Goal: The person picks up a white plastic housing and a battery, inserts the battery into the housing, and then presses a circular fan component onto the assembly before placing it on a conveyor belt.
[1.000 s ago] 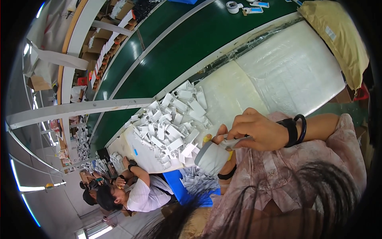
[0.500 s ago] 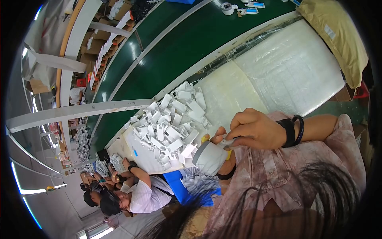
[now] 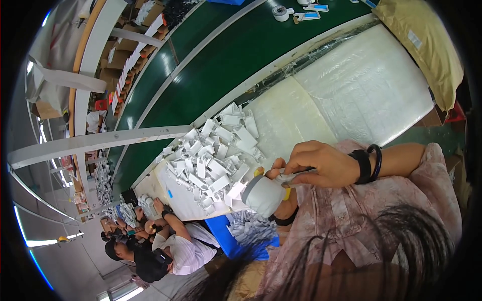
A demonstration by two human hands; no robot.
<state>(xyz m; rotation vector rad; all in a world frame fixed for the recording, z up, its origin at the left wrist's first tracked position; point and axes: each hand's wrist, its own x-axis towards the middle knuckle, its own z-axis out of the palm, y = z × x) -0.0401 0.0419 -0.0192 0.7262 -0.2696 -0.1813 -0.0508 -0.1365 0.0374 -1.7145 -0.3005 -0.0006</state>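
Observation:
In front of my chest, my left hand (image 3: 287, 206) is closed around a white round housing with a grey rim (image 3: 265, 197). The housing hides much of that hand, and yellow coverings show on its fingers. My right hand (image 3: 321, 163) has thumb and fingers pinched on a small pale grey-white part (image 3: 288, 176) at the housing's near end. How that part joins the housing is hidden by the fingers. Just left of the hands lies a heap of white plastic brackets (image 3: 216, 163) on the plastic-covered worktable (image 3: 296, 115).
Beyond the table runs a green conveyor belt (image 3: 216, 75) carrying a similar round piece (image 3: 281, 13). A blue bin (image 3: 216, 233) with grey-white parts stands left of my body. A white metal post (image 3: 100, 140) crosses the left side. A co-worker (image 3: 193, 246) sits there; a tan sack (image 3: 422, 45) lies far right.
The round pieces on the belt have shifted slightly to the left. My hands stay in nearly the same place, still on the housing and small part. The nearest co-worker's head has moved.

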